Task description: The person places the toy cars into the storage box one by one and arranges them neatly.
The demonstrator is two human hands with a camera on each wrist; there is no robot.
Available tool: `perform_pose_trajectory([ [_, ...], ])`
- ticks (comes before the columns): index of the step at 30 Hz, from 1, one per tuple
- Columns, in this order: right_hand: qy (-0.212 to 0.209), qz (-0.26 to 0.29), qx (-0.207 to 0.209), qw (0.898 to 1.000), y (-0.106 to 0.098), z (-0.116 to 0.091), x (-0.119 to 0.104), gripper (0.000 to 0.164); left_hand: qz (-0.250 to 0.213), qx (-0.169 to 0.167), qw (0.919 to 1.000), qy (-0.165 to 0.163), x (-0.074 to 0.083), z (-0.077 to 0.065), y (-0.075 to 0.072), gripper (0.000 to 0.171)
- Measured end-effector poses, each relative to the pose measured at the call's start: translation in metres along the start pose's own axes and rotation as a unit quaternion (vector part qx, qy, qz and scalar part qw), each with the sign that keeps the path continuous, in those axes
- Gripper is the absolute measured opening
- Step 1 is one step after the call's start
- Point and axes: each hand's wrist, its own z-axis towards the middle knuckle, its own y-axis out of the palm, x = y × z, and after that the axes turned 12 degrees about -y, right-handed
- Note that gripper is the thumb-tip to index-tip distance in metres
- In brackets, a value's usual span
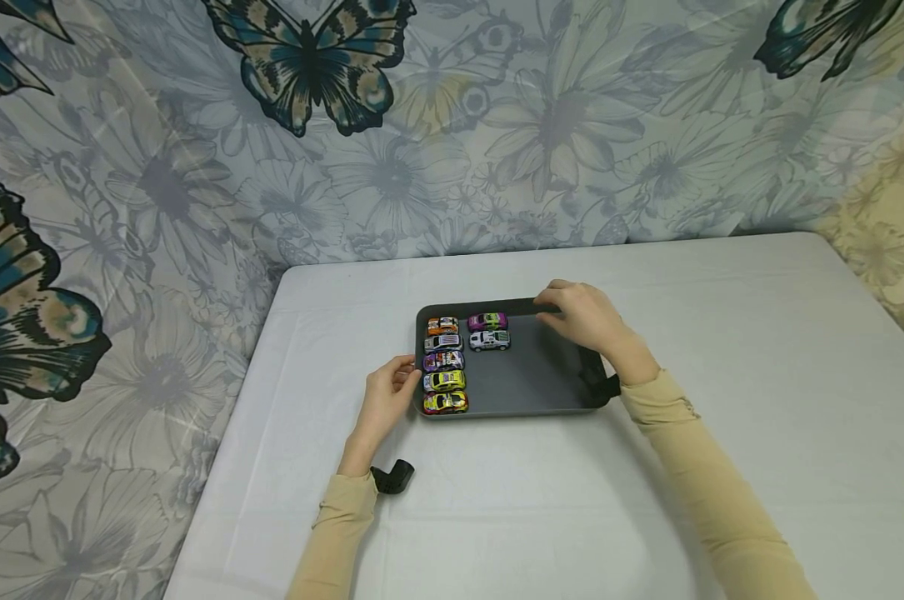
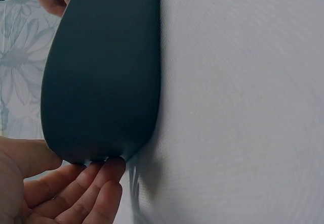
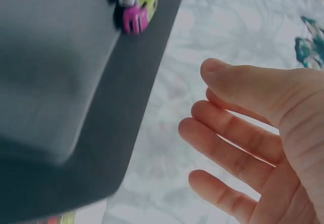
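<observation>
A dark grey rectangular tray (image 1: 526, 379) lies on the white-covered table with several toy cars in it. Orange (image 1: 442, 325), silver (image 1: 443, 342), purple (image 1: 443, 361), yellow-green (image 1: 445, 380) and yellow-red (image 1: 446, 402) cars form a column along its left side. Beside them are a purple-green car (image 1: 487, 321) and a white car (image 1: 490, 340). My left hand (image 1: 388, 392) holds the tray's left end, thumb at the rim and fingertips against the outer wall. Over the tray's far right part, my right hand (image 1: 582, 315) has loosely bent fingers with nothing between them.
White cloth covers the table (image 1: 759, 358). A patterned fabric wall (image 1: 452, 183) with butterflies and flowers stands behind and to the left. Each wrist wears a black strap with a camera; the left camera (image 1: 394, 477) sits low near the table.
</observation>
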Motion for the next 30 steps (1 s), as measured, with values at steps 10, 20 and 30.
perform_pose_trajectory([
  [10,0.052,-0.008,-0.002,0.999,-0.016,-0.032,0.021,0.019,0.004,-0.003,0.9999,-0.01,-0.002,0.0,0.0,0.026],
  [20,0.068,-0.006,-0.007,0.998,-0.017,-0.059,0.033,0.019,0.005,-0.004,0.9999,-0.011,-0.001,0.0,0.0,0.026],
  [30,0.075,0.001,-0.018,0.997,-0.014,-0.074,0.04,0.02,0.007,-0.002,0.9999,-0.008,-0.002,0.001,0.001,0.026],
])
